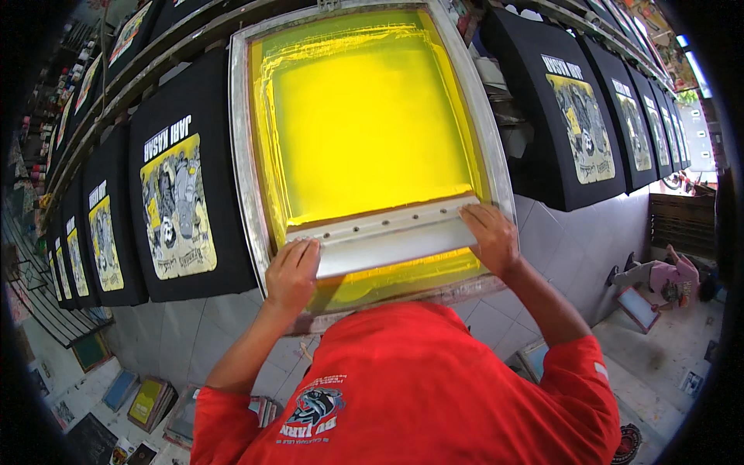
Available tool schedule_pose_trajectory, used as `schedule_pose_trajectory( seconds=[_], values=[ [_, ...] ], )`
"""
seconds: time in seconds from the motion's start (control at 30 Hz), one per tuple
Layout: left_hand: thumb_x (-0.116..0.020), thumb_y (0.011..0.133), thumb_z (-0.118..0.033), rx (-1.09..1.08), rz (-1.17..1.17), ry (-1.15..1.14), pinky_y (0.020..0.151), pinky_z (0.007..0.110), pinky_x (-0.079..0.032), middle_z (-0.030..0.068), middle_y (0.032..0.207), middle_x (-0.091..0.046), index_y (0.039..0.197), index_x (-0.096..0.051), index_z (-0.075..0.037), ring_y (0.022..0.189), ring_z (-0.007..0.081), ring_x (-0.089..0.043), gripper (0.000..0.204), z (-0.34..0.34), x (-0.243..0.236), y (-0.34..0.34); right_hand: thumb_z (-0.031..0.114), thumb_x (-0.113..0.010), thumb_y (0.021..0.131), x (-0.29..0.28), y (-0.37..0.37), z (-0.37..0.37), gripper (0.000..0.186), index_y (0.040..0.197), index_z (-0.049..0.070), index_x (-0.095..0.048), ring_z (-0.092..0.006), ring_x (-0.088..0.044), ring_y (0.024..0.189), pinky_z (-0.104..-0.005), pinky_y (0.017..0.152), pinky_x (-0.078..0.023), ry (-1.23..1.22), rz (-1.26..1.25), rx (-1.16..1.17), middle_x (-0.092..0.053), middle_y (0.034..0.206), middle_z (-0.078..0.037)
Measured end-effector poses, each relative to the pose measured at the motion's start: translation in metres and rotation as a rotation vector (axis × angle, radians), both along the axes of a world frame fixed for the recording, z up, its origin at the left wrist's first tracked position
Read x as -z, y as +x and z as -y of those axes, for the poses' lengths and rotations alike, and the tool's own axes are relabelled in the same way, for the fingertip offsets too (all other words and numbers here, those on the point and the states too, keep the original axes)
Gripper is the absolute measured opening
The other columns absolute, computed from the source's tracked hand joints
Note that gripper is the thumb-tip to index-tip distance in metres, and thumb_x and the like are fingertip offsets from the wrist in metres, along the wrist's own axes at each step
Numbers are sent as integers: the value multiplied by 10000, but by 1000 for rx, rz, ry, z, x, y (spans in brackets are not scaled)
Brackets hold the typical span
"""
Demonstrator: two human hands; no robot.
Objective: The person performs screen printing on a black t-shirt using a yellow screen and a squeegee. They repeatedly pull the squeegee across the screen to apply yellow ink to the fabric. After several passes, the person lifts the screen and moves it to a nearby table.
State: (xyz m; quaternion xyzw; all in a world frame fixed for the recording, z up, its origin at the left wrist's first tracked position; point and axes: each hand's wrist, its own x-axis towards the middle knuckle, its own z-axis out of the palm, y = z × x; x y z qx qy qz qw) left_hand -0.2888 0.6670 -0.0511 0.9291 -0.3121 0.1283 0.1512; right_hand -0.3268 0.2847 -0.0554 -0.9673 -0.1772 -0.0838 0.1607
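Observation:
A large printing screen point(241, 139) in a worn pale frame lies before me, its mesh point(372, 116) coated in bright yellow ink. Across the near part of the mesh rests a wide squeegee point(387, 242), a silver metal holder with a row of bolts along its far edge. My left hand point(293, 273) grips the squeegee's left end, thumb on top. At the other end my right hand point(491, 236) is closed around it, fingers over the bolted edge. Yellow ink lies thick along the blade line and in streaks near the screen's borders. Whatever is beneath the screen is hidden.
Black printed T-shirts point(190, 194) lie in a row on the left, and more black T-shirts point(573, 116) on the right. Several framed screens point(151, 403) lean at the lower left. At the far right another person point(673, 279) bends beside a framed panel point(639, 308) on the floor.

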Motion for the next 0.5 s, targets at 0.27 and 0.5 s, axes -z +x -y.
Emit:
schedule_pose_trajectory(
  seconds=[0.27, 0.5],
  values=[
    [-679, 760, -31, -29, 38, 87, 725, 380, -547, 107, 954, -660, 1060, -664, -81, 856, 292, -664, 304, -1, 33, 172, 59, -760, 660, 27, 183, 26, 480, 1128, 62, -656, -299, -635, 1014, -392, 893, -520, -44, 129, -56, -661, 1121, -118],
    [-725, 739, -237, -22, -139, 95, 712, 445, -525, 178, 820, -680, 917, -697, -74, 788, 373, -654, 243, 10, -18, 329, 264, -774, 708, -27, 339, 24, 381, 1053, 115, -709, -322, -663, 929, -424, 830, -521, -172, -96, -1, -702, 953, -125]
  ],
)
